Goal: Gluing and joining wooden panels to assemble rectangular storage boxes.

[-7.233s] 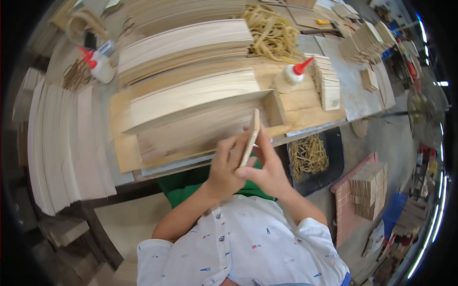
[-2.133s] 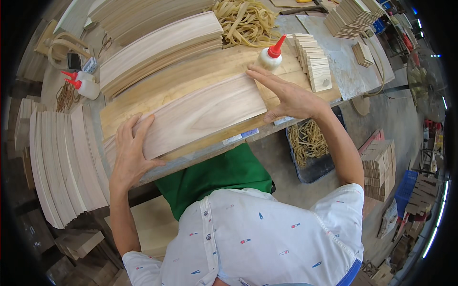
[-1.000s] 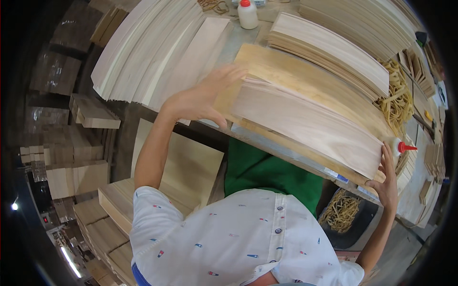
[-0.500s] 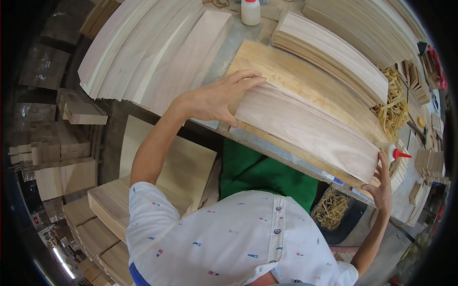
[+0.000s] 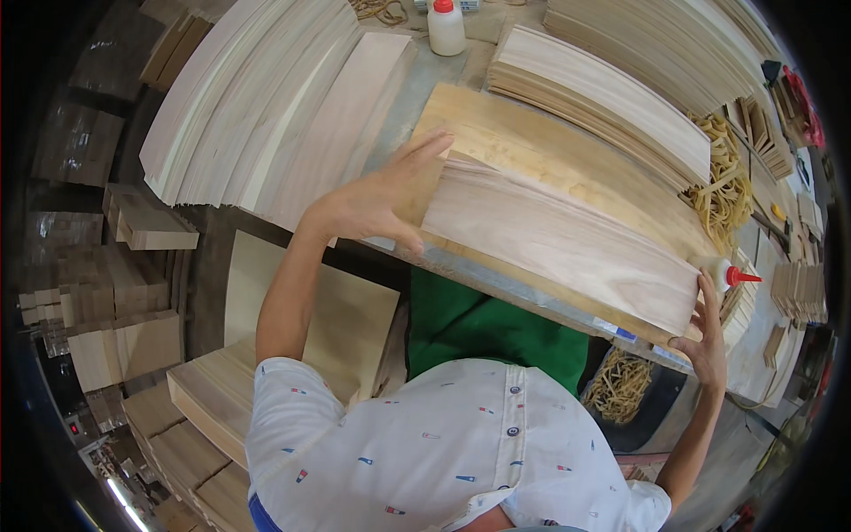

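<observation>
Long pale plank (image 5: 567, 248), wavy-grained, lay on yellowish board (image 5: 532, 151). Left hand (image 5: 368, 199) hovered off its left end, digits apart; right hand (image 5: 709, 348) cupped right end, couldn't tell if clamped.

Before you, a long, rectangular, pale pinkish-brown, grained wooden panel (image 5: 567, 244) lies broad face up, slanting down rightward, over a yellowish wooden board (image 5: 563, 168).
</observation>
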`<state>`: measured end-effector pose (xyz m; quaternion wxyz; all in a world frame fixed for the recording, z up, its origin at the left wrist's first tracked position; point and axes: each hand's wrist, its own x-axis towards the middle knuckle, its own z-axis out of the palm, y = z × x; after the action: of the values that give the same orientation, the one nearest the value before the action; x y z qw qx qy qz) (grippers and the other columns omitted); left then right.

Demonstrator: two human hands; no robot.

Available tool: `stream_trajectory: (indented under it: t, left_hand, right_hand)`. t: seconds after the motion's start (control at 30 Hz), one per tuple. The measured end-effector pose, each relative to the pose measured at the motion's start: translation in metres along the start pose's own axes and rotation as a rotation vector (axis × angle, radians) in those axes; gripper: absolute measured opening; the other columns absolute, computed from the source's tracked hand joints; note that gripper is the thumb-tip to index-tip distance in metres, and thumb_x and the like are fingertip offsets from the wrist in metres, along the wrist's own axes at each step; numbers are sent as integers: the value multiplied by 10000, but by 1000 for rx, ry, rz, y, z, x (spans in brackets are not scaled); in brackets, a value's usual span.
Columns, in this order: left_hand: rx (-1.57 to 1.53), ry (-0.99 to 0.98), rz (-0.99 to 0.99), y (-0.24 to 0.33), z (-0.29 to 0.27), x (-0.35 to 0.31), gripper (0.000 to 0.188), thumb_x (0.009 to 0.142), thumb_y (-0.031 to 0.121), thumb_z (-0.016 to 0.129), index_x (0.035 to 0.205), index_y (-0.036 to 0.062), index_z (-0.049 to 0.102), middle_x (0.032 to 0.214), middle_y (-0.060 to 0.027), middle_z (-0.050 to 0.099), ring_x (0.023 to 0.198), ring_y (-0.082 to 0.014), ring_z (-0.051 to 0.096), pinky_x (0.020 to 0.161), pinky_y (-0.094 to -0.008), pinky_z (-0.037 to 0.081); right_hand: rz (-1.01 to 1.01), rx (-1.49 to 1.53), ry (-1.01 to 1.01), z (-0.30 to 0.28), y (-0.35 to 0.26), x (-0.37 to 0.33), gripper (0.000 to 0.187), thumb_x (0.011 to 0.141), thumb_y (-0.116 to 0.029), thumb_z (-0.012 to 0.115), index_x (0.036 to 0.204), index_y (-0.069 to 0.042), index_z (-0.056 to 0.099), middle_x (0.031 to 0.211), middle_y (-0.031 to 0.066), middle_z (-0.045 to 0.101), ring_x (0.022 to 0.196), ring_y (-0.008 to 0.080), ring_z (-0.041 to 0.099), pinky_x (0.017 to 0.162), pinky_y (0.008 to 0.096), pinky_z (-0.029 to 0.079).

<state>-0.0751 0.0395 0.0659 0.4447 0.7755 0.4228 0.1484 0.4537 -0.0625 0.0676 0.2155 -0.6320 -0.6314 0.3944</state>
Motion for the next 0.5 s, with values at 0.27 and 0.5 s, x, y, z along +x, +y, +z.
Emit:
stream_trajectory:
  t: [0.27, 0.5]
  left_hand:
    - [44, -33, -29, 6, 1, 8, 1167, 510, 196, 868, 1504, 78, 268, 1535, -128, 284, 1426, -289, 259, 1180, -381, 229]
    - [-14, -68, -107, 3, 3, 11, 1208, 534, 325, 898, 1513, 65, 241, 1554, -114, 251, 1442, -273, 228, 1174, -418, 211]
  right_hand:
    - [13, -78, -21, -3, -4, 1, 1195, 472, -346, 888, 1499, -141, 313, 1559, 73, 284, 1251, 278, 481, 976, 389, 450]
    - [-26, -140, -119, -16, 10, 2, 1163, 569, -207, 884, 1530, -190, 229, 1573, 72, 237, 1317, 299, 418, 999, 420, 442]
